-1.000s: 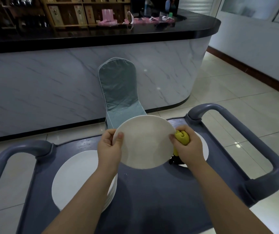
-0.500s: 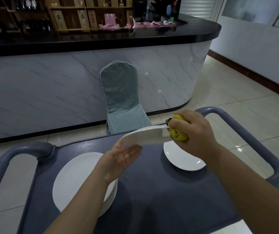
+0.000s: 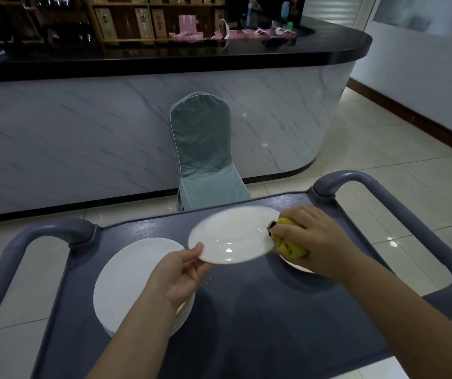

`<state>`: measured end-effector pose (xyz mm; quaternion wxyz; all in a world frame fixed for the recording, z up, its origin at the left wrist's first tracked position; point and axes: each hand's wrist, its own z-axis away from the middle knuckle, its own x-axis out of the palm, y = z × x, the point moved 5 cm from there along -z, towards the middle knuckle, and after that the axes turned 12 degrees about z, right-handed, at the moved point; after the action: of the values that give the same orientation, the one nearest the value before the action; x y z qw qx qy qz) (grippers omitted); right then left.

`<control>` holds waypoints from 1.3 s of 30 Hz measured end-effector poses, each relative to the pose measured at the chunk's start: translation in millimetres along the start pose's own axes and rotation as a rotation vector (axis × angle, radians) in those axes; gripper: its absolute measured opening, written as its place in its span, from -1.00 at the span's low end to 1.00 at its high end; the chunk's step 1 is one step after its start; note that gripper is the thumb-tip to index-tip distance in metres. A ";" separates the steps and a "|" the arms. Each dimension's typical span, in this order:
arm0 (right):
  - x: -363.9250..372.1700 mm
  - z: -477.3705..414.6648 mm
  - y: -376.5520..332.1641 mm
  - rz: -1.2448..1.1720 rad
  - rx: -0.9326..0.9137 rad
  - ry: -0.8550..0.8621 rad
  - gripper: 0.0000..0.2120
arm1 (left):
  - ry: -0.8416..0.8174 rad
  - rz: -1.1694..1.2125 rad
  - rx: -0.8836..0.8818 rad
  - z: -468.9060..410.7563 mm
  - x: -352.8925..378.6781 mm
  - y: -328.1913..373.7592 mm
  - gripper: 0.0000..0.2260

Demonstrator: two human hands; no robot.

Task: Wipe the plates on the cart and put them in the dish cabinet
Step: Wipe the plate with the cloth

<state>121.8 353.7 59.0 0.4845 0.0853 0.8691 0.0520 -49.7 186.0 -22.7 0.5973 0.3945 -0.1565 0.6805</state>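
Left hand [image 3: 182,274] is pinching the white plate [image 3: 233,235] by its near rim at frame centre, above the cart [image 3: 246,324]. Right hand [image 3: 320,242] is gripping a yellow cloth [image 3: 290,246] against the plate's right edge. Plate stack [image 3: 129,277] is sitting lower left.

Left hand [image 3: 181,274] pinches a plate [image 3: 233,235] above the cart [image 3: 246,324]; right hand [image 3: 317,242] presses a yellow cloth [image 3: 290,246] against its rim.

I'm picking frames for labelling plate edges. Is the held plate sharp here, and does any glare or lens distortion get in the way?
Head view: the held plate has a motion-smeared rim and small glints near its centre; the plate stack and yellow cloth look crisper; the wide-angle lens bows the counter edge; lighting is dim and bluish.
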 end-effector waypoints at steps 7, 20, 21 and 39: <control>16.0 -34.5 3.6 -0.295 0.655 0.016 -0.42 | -0.118 -0.281 0.364 4.1 3.2 3.3 -0.72; 56.4 -24.7 -71.5 -0.301 0.480 0.031 -0.47 | -0.215 -0.252 0.356 13.4 -20.1 -13.6 -0.73; 59.0 -30.0 -78.3 -0.312 0.566 0.059 -0.48 | -0.231 -0.276 0.353 14.5 -18.1 -16.4 -0.74; 55.6 -5.8 -109.0 -0.327 0.268 0.022 -0.49 | -0.252 -0.194 0.338 28.9 -48.2 -2.7 -0.79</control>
<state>77.6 257.9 -3.1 0.4614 0.0064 0.8756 -0.1426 -38.3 133.6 -39.9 0.5612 0.5841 -0.0750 0.5816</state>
